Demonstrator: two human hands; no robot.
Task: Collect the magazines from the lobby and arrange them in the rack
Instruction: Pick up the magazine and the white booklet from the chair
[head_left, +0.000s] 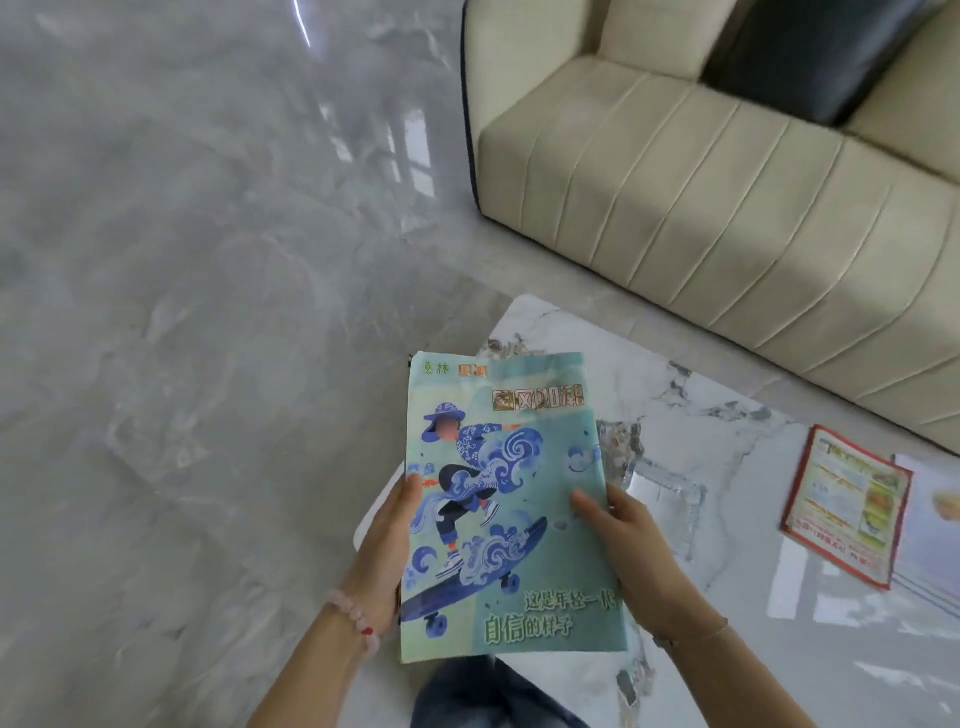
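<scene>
While the teal magazine (509, 499) is held raised over the near corner of the table (727, 613), it is gripped only at its edges. The left hand (387, 551) pinches the left edge, thumb on the cover and fingers hidden behind. The right hand (623, 535) pinches the right edge the same way, thumb laid on the cover.

Risk noted: the cover is thin and bows slightly. If either pinch loosens, the magazine may sag, slip out and drop to the floor (182, 312), or onto the glass object (670, 486) just beyond it on the table.

Further risk: a red-bordered magazine (847, 506) lies flat on the table well to the right, with a pale sheet beside it at the frame edge. Reaching for these with one hand would leave the teal one on a single pinch. The rack is not in view, so the length of the carry cannot be judged.

Surface: a glossy white marble-patterned top with grey veining, on which paper is likely to slide.

Room: polished grey stone floor, and a cream ribbed sofa (701, 208) with a dark cushion (810, 52) beyond the table.
</scene>
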